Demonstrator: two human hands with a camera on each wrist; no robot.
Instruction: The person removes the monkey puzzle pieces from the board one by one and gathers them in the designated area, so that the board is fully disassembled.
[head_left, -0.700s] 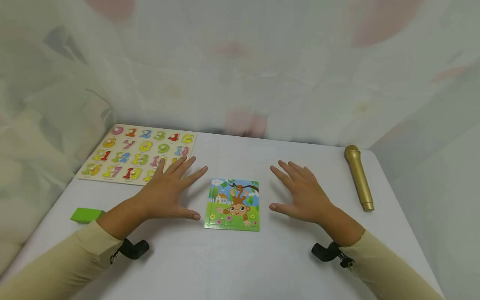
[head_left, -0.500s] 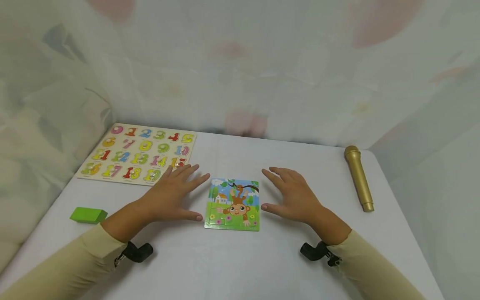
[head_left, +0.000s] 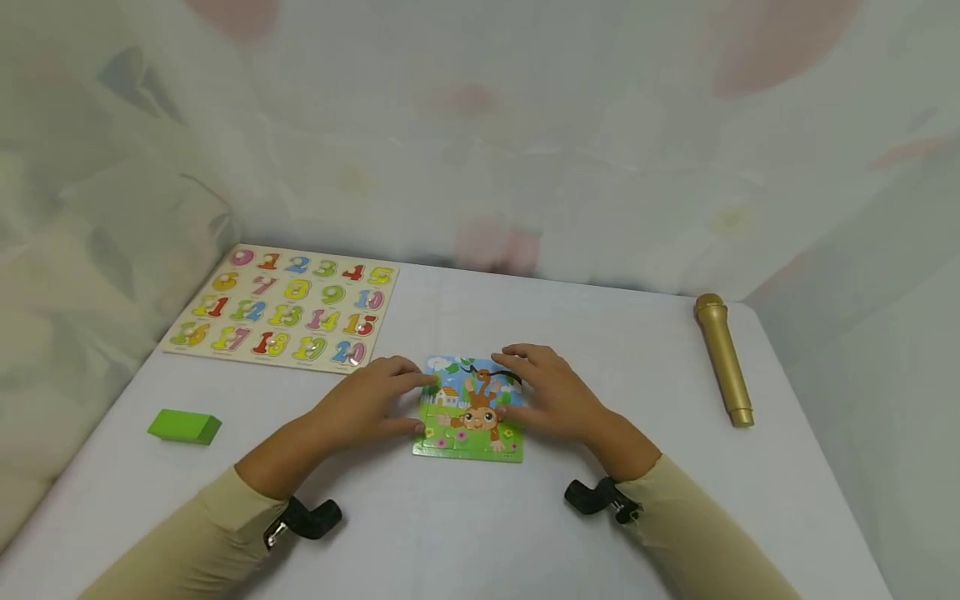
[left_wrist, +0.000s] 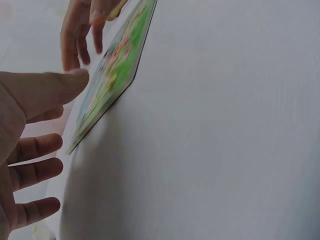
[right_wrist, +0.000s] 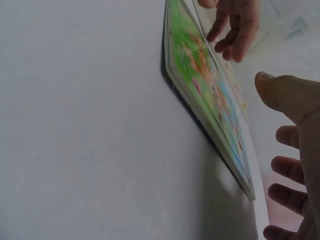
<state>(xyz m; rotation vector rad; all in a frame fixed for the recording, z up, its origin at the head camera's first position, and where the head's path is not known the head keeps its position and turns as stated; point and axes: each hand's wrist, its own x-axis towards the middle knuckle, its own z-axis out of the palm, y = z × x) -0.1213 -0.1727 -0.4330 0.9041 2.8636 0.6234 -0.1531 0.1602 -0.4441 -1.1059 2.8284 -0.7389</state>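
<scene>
A square monkey jigsaw puzzle (head_left: 465, 417) lies flat on the white table, its picture facing up. My left hand (head_left: 367, 404) is at its left edge, thumb and fingers spread apart. On the opposite side my right hand (head_left: 551, 396) hovers with fingertips over the puzzle's right edge. Both wrist views show a gap between the thumb (left_wrist: 65, 87) and fingers of the left hand, and likewise for the right thumb (right_wrist: 280, 92). Neither hand grips the puzzle; whether any fingertip touches it is hard to tell.
A wooden number board (head_left: 281, 308) with numerals 0 to 20 lies at the back left. A green block (head_left: 183, 426) sits left of the left forearm. At the right lies a gold microphone (head_left: 723, 358). Pale cloth walls (head_left: 600, 150) border the table (head_left: 450, 533).
Both hands have moved inward and slightly down toward the puzzle, the right one farther. The number 20 corner of the board has come into sight. The puzzle lies where it was.
</scene>
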